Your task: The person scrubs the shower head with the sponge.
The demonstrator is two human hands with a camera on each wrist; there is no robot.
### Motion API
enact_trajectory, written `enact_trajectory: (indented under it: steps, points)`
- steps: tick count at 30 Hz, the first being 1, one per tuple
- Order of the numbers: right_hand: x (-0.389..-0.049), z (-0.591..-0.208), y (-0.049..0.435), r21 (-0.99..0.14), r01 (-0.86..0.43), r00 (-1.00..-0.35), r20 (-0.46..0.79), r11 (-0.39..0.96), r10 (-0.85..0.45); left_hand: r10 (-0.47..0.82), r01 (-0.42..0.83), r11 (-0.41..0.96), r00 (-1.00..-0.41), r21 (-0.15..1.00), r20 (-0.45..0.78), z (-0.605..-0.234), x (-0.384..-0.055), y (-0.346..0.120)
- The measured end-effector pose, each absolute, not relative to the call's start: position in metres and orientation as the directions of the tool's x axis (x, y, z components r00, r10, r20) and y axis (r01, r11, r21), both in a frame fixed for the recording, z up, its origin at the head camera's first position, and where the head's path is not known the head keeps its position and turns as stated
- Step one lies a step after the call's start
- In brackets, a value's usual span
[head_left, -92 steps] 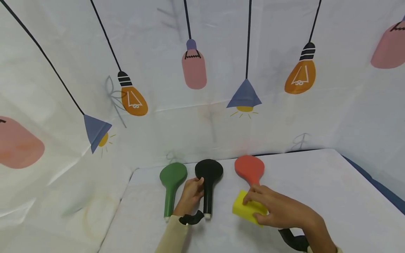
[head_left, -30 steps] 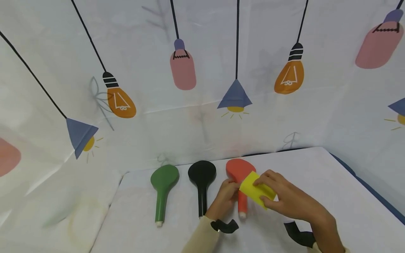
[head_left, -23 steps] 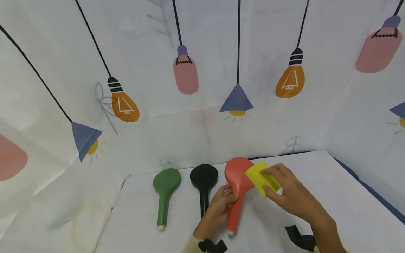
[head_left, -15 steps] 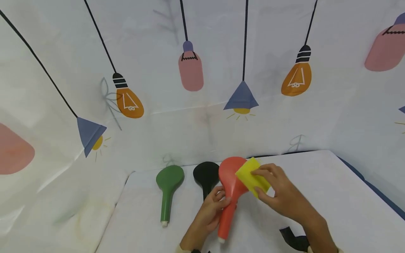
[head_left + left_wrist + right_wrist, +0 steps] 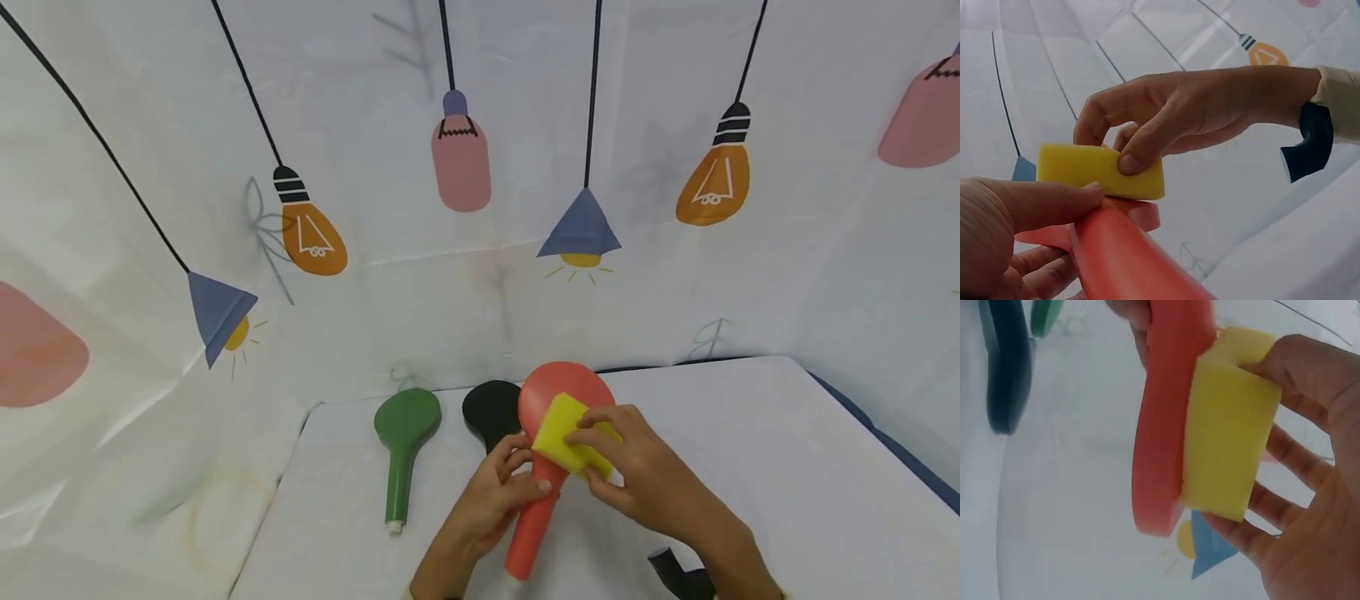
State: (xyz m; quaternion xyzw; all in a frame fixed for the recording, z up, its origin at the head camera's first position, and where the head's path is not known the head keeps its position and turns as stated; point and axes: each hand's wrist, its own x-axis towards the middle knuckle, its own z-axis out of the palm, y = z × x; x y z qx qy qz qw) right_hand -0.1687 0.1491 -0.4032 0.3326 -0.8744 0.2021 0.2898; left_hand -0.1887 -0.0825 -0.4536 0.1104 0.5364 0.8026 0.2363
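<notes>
My left hand (image 5: 483, 504) grips a red paddle (image 5: 551, 383) where its round head narrows to the handle, tilting it up off the table. My right hand (image 5: 648, 483) pinches a yellow sponge (image 5: 558, 429), whose flat face lies against the front of the paddle's head. Seen from the right wrist, the sponge (image 5: 1229, 437) touches the paddle's face (image 5: 1166, 444), with fingertips and thumb at the sponge's ends. The left wrist view shows my left thumb (image 5: 1054, 203) on the neck, just under the sponge. Part of the paddle's head is hidden behind the sponge.
To the left on the white table (image 5: 322, 500) lies a green paddle (image 5: 408, 417) with a pale handle end. A black paddle (image 5: 491, 408) lies between it and my left hand, partly covered. Behind the table hangs a white sheet (image 5: 420, 317) printed with lamps.
My left hand went from the black paddle to the red one, took hold and lifted it. The sponge in my right hand has moved left and down across the red paddle's head.
</notes>
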Motion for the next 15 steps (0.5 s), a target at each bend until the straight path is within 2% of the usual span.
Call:
enact_trajectory:
  steps: [8,15]
  points:
    - [-0.180,-0.400,0.176,-0.231,-0.548,-0.688,0.671,0.804,-0.276,0.592,-0.235,-0.171,-0.801,0.957,-0.091,-0.454,-0.188,-0.083]
    - [-0.181,-0.396,0.197,-0.306,-0.462,-0.696,0.706,0.832,-0.126,0.686,-0.141,-0.106,-0.727,0.984,-0.030,-0.454,-0.186,-0.083]
